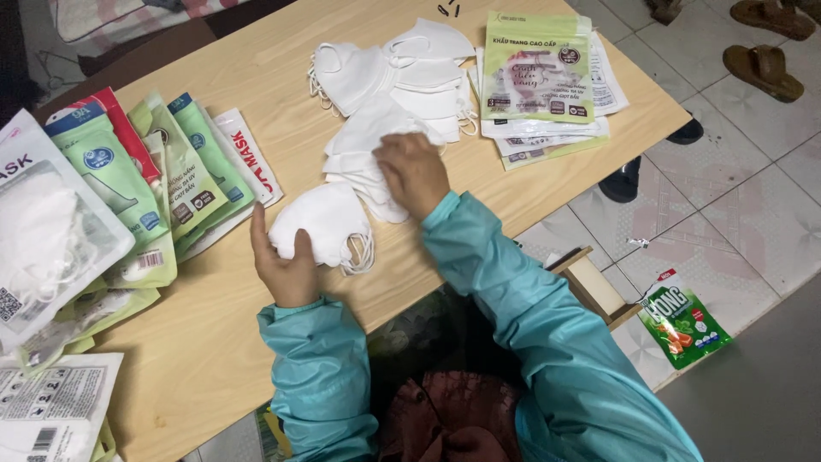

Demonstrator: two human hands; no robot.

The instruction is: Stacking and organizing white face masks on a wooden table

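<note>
Two hands on white masks: left hand (286, 261) fingers (257, 231) grip folded mask (321, 227); right hand (413, 171) on pile (376, 141).

A light wooden table (256, 334) carries white masks (402, 94) at its centre, green pouches (539, 73) stacked on the right, and more mask packets (128, 180) fanned along the left.

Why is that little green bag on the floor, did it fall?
A green snack packet lies alone on the tiled floor, apart from the wooden table. Whether it fell cannot be told. The masks and packets on the table look ordinary.
</note>
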